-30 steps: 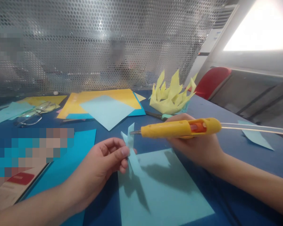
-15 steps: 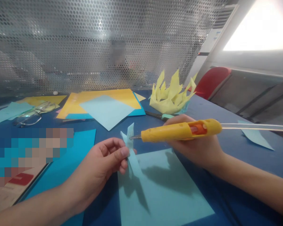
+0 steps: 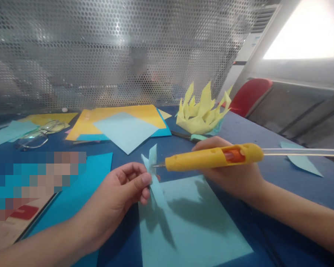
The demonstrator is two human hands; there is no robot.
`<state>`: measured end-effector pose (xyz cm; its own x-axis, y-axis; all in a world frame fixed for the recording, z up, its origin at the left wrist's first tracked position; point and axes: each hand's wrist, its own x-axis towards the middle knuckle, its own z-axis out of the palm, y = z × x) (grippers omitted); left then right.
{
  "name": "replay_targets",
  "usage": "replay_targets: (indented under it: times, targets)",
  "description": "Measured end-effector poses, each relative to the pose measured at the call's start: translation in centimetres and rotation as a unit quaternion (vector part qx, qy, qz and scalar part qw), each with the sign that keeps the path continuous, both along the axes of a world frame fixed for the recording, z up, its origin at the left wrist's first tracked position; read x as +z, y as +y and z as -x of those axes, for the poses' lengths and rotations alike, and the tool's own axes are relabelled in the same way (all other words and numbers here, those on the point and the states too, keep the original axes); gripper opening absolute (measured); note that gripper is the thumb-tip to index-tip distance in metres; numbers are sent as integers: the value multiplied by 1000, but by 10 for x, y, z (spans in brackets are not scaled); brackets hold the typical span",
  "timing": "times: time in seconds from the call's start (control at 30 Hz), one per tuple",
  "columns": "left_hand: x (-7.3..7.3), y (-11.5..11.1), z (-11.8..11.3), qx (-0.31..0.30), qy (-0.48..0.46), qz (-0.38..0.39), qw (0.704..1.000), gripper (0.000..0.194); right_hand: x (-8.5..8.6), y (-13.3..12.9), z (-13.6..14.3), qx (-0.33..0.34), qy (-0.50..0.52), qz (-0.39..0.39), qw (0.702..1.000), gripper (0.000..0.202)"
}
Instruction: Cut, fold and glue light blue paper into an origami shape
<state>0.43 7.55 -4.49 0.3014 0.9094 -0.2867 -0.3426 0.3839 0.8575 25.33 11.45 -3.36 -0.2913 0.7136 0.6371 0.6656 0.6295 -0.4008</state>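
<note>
Between thumb and fingers, my left hand (image 3: 128, 189) pinches a folded light-blue paper piece (image 3: 158, 193) with pointed tips, held above the table. My right hand (image 3: 231, 181) is wrapped round a yellow glue gun (image 3: 197, 157), a clear glue stick (image 3: 300, 152) trailing from its back end. The metal nozzle points left and meets the folded paper just above my left thumb. Beneath both hands lies a light-blue paper sheet (image 3: 200, 226), with their shadows on it. The trigger side of the glue gun is hidden by my right hand.
A yellow folded-paper crown (image 3: 199, 120) stands at the back right, near scissors (image 3: 197, 138). Orange paper (image 3: 119, 111) and a light-blue square (image 3: 128, 131) lie at the back. Glasses (image 3: 35, 140) rest at left, above blue paper (image 3: 69, 196). A perforated metal panel (image 3: 100, 55) rises behind.
The glue gun's nozzle has shifted slightly down along the folded paper, and its body has tilted a little. My left hand keeps its pinch, almost still.
</note>
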Motion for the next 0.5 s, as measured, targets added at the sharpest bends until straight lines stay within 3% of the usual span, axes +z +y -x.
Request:
replay_targets:
  times: [0.33,0.5]
  targets:
    - [0,0,-1,-1,3,8,1000,33,3,1,1,-63,8,-24,998,9]
    - [1,0,-1,0,5,9,1000,34,5,3,1,-64,13,-33,997,10]
